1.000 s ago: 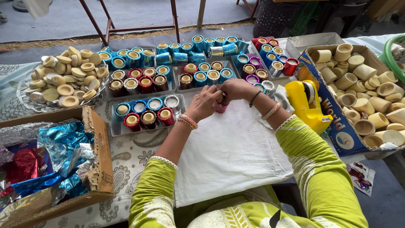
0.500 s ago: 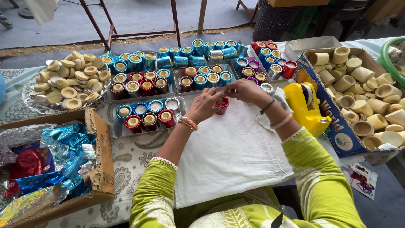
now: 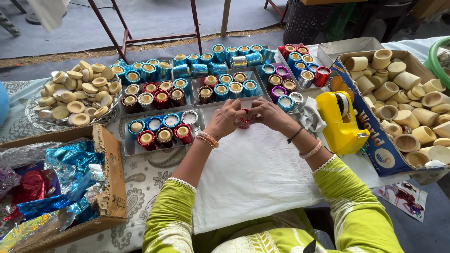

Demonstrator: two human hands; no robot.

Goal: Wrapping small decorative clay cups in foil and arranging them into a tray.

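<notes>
Both hands, left hand [image 3: 226,119] and right hand [image 3: 267,114], meet over the white cloth [image 3: 253,173] at mid-worktop, fingertips pinching a small red foil-wrapped cup [image 3: 244,122] between them. Just right stands a yellow tape dispenser [image 3: 341,122] against a blue-sided carton [image 3: 375,140] of plain cups. Near left, a brown cardboard box [image 3: 110,187] holds blue and red foil.

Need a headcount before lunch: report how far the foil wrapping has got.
Done: many foil-wrapped cups fill the metal trays. In hand: left hand and right hand hold one red-wrapped cup. Left: bare cups crowd the cardboard box, more on the wire tray.
</notes>
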